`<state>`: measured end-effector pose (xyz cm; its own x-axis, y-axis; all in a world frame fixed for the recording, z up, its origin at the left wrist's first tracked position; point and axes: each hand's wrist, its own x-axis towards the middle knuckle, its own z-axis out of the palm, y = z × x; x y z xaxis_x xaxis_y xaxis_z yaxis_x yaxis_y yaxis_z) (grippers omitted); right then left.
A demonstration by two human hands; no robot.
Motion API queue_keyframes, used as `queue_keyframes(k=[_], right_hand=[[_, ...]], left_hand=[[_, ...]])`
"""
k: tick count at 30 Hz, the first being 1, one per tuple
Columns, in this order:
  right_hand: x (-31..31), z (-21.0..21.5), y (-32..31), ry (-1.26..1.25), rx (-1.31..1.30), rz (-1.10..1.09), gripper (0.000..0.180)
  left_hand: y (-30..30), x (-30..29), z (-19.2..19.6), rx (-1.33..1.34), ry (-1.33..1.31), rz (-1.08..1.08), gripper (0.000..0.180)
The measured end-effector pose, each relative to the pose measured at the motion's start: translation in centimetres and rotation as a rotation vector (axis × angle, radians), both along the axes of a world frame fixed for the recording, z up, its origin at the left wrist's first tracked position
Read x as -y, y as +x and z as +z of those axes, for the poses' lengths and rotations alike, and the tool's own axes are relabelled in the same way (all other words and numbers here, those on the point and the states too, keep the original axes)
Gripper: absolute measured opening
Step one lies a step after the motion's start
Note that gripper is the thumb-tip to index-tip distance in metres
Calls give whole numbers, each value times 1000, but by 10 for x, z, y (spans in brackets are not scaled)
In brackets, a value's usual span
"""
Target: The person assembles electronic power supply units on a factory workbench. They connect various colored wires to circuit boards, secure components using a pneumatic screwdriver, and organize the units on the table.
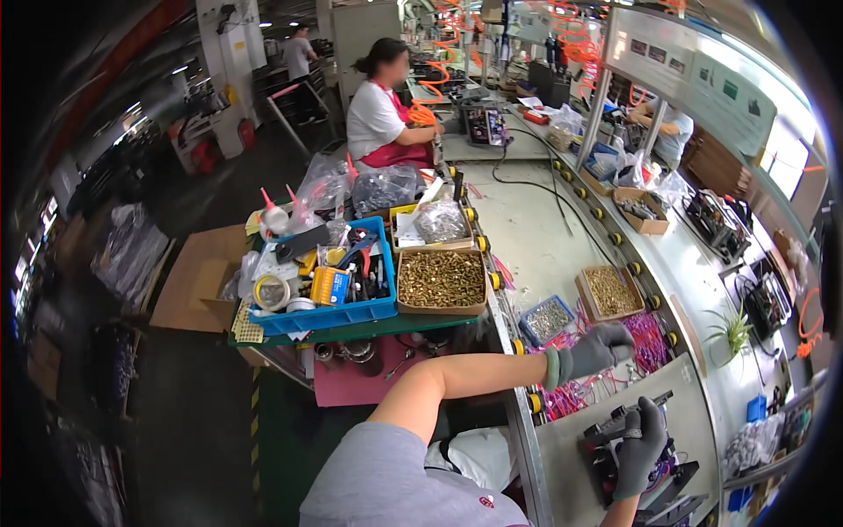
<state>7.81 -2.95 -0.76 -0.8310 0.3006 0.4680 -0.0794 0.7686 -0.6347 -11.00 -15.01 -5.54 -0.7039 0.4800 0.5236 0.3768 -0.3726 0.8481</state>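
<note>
My left hand [601,350], in a grey glove, is held over bundles of pink and purple wires [645,341], close to a blue tray of small silver screws [548,320]. Its fingers are curled closed, and what they hold, if anything, is hidden. My right hand [641,446], gloved in grey too, is at a black device with wires inside [601,448], which lies on a grey board [562,448]. The right fingers are bent together over the device; whatever sits between them cannot be made out.
Cardboard boxes of brass-coloured fasteners stand on the line [609,292] and on the side table [441,279]. A blue crate [351,314] there holds tapes and tools. Farther up the line, a co-worker [386,114] sits by another device [486,126]. Rollers [535,403] edge the line.
</note>
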Motion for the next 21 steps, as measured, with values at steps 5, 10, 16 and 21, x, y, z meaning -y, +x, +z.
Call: queue_keyframes(k=[5,10,16,21], right_hand=[[22,15,-13,-404,66,167,18],[-2,10,1,-559,96,177,22],[-24,18,33,-684,100,103,21],[-29,27,38,-908,-28,-166,20]], left_hand=[[47,2,29,-161,-92,-77,13],[68,-5,45,21,-178,-193,14],[96,-29,61,1,-187,-321,20],[74,-38,37,-66,-103,-290,15]])
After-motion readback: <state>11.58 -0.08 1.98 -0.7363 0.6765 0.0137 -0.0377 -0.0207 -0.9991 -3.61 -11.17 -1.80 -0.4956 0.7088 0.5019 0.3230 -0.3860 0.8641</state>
